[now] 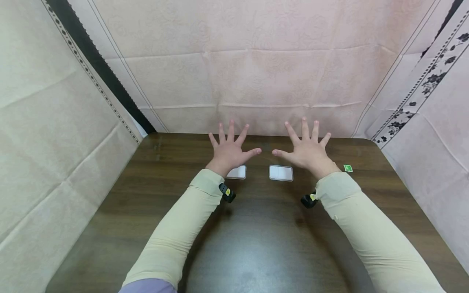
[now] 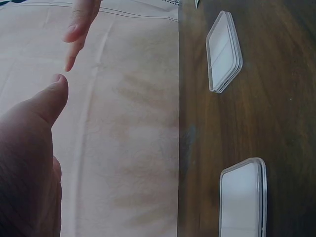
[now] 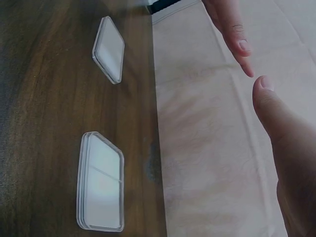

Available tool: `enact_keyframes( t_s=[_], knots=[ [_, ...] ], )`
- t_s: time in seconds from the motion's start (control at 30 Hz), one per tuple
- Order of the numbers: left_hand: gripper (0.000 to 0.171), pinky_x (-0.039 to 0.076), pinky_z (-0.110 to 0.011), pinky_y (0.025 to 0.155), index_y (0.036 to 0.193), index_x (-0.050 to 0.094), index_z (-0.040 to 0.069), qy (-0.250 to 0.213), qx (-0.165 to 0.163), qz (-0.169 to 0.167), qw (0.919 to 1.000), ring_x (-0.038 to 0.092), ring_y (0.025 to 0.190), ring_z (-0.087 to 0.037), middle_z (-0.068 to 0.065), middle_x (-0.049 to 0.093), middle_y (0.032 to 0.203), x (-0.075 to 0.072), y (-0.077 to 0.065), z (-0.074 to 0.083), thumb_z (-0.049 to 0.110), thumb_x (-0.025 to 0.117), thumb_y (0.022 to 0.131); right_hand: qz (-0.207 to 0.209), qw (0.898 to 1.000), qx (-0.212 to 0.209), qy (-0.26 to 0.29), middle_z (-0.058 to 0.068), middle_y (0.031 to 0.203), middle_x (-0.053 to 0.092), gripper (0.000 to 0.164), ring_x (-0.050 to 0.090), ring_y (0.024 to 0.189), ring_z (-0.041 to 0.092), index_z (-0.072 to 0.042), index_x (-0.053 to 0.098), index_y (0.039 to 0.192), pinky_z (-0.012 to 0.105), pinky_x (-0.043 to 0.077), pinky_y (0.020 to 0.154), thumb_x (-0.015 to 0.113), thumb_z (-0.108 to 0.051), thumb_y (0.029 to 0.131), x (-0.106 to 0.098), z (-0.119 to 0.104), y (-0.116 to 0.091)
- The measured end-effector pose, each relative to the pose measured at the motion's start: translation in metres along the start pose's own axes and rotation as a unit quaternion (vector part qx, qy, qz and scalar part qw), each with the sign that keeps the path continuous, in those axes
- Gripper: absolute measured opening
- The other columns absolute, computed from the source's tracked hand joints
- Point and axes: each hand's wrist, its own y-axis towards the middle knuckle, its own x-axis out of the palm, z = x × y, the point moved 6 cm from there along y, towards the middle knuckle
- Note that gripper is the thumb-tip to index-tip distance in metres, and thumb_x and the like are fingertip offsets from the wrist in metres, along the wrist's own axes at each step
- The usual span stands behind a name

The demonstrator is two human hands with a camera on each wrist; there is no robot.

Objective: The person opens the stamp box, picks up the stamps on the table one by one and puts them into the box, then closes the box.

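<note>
My left hand [image 1: 228,152] is spread wide above the far part of the table, fingers straight and holding nothing. Opposite it my right hand [image 1: 309,150] is spread the same way, also holding nothing, the two thumbs pointing at each other. Below the hands lie two flat white rectangular pieces with clear rims. The left piece [image 1: 237,172] is partly hidden by my left hand and wrist in the head view. The right piece [image 1: 281,173] shows whole, just left of my right wrist; in the right wrist view it looks like a thicker stack [image 3: 102,182] with a line across its top.
A dark brown wooden table [image 1: 242,236] spans the view. Near my right wrist lies a small green-and-white square [image 1: 348,168]. Pale cloth [image 1: 234,77] hangs behind the table's far edge and along both sides. Each wrist wears a small black camera [image 1: 228,193].
</note>
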Motion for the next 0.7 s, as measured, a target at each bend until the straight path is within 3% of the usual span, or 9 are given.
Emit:
enact_keyframes(
  t_s=[0.27,0.43,0.57,0.7],
  knots=[
    [0.099,-0.010,-0.073,0.112,0.162,0.000,0.040,-0.002,0.016,0.009,0.9998,-0.026,0.147,-0.043,-0.010,-0.016,0.168,0.004,0.001,-0.001,0.093,0.026,0.082,0.006,1.000,-0.007,0.010,0.020,0.163,-0.026,0.108,-0.028,0.142,0.054,-0.039,-0.013,0.159,0.084,-0.015,0.098,0.029,-0.096,0.078,0.007,0.004,0.003],
    [0.096,-0.002,-0.071,0.115,0.161,-0.001,0.043,-0.014,0.044,0.025,0.9986,-0.010,0.153,-0.042,-0.008,-0.004,0.170,0.013,0.003,-0.006,0.087,0.039,0.085,0.025,0.998,-0.036,0.037,0.019,0.167,-0.015,0.106,-0.022,0.147,0.050,-0.039,-0.005,0.162,0.082,-0.010,0.104,0.038,-0.092,0.080,0.015,0.005,0.007],
    [0.099,0.007,-0.069,0.117,0.162,0.003,0.040,-0.043,0.070,0.029,0.9962,0.006,0.154,-0.041,-0.008,0.008,0.170,0.025,0.004,-0.015,0.080,0.053,0.086,0.050,0.993,-0.072,0.080,0.018,0.168,0.008,0.100,-0.004,0.152,0.046,-0.031,0.010,0.164,0.078,0.002,0.110,0.054,-0.078,0.086,0.026,0.008,0.008],
    [0.102,0.020,-0.062,0.118,0.163,0.008,0.036,-0.101,0.083,0.011,0.9914,0.024,0.150,-0.036,-0.008,0.023,0.166,0.040,0.000,-0.030,0.066,0.068,0.086,0.043,0.986,-0.093,0.128,0.018,0.164,0.025,0.093,0.019,0.151,0.041,-0.019,0.021,0.163,0.069,0.017,0.115,0.063,-0.062,0.092,0.045,0.016,0.006]
  ],
)
